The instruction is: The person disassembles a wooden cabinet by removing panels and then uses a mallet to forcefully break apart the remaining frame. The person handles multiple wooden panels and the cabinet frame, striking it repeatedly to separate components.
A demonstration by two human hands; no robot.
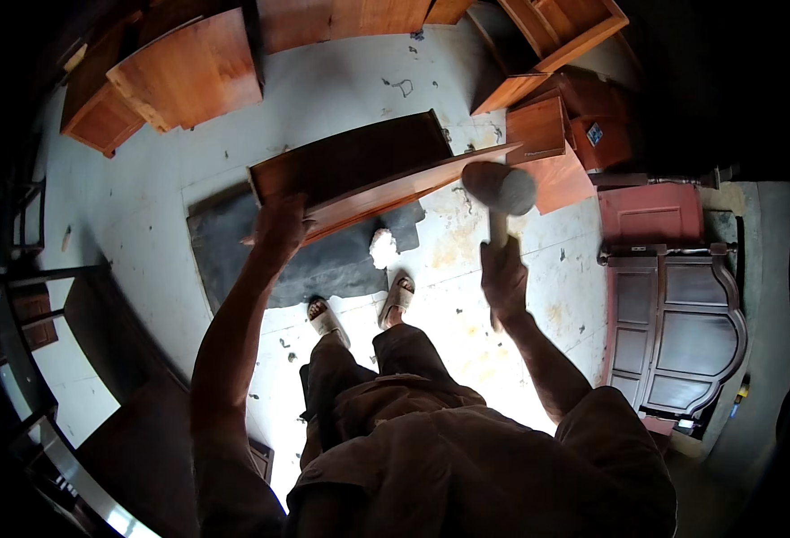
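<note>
My right hand (504, 278) is closed around the handle of a mallet (501, 187). Its thick, rounded head is raised near the right end of a long wooden panel (395, 186). This reddish-brown panel forms the near side of a shallow, drawer-like wooden piece (359, 154) with a dark interior. At the near left corner of that piece, my left hand (280, 229) grips the panel's end; some of its fingers are hidden. Beneath lies a black mat (233, 255) on the pale floor, and a crumpled white lump (383, 248) sits on it, just beyond my feet.
Wooden cabinet parts (188, 72) stand at the far left, with an open wooden frame (556, 31) at the far right. A dark carved headboard-like panel (677, 327) leans at the right. Dark furniture frames (99, 332) stand at the left. Small scraps dot the floor.
</note>
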